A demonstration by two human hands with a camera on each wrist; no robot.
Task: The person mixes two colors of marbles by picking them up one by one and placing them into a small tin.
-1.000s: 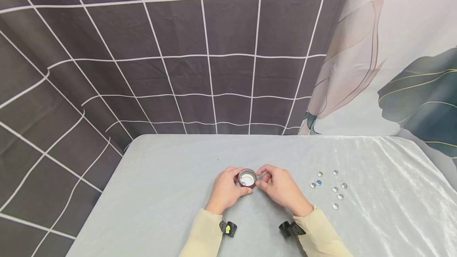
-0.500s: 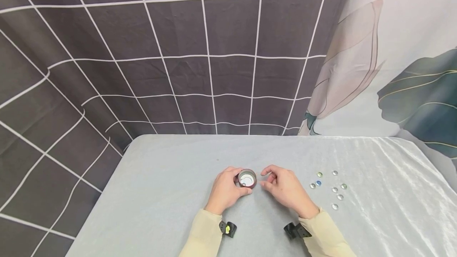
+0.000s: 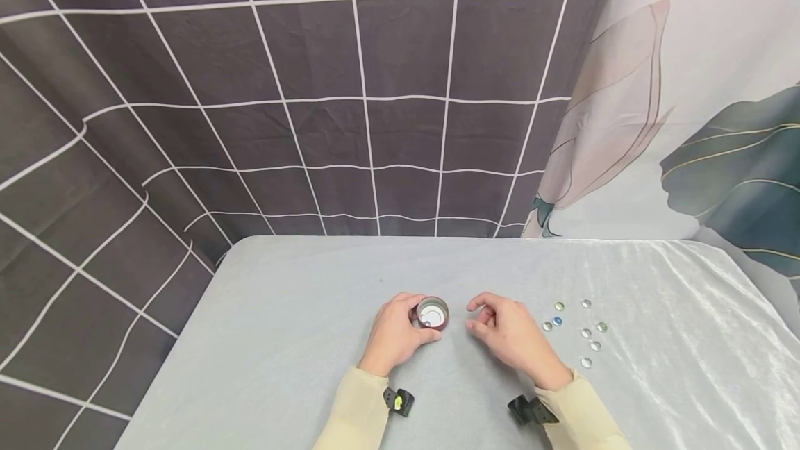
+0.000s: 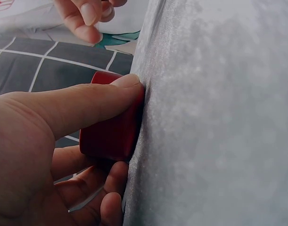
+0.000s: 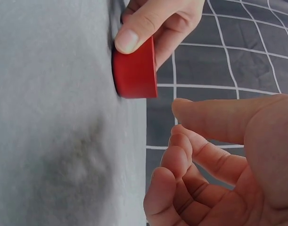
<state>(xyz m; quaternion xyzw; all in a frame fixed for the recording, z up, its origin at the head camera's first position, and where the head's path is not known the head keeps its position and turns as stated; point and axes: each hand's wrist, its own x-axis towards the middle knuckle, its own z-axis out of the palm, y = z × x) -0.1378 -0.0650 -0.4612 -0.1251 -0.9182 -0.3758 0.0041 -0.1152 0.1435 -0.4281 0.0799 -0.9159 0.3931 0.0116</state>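
A small red round container [image 3: 432, 313] stands on the cloth with its open side up, showing a grey inner wall and a pale bottom. Something small and glassy shows at the near edge of its inside. My left hand [image 3: 394, 332] grips the container from the left, thumb [image 4: 106, 103] along its near side and fingers round the back. To the right, apart from the container, my right hand [image 3: 509, 332] is held with loosely bent fingers [image 5: 176, 160] and nothing between them. Several flat glass beads [image 3: 586, 332], clear, green and one blue [image 3: 557, 321], lie scattered right of that hand.
A pale grey velvety cloth [image 3: 300, 339] covers the table. Behind the table's far edge hangs a dark curtain [image 3: 400, 130] with white grid lines, and a leaf-patterned curtain [image 3: 625, 123] at the right. Both wrists wear small black cameras [image 3: 400, 401].
My right hand has drawn away from the container's right side, moving right toward the glass beads. My left hand and the container have stayed in place.
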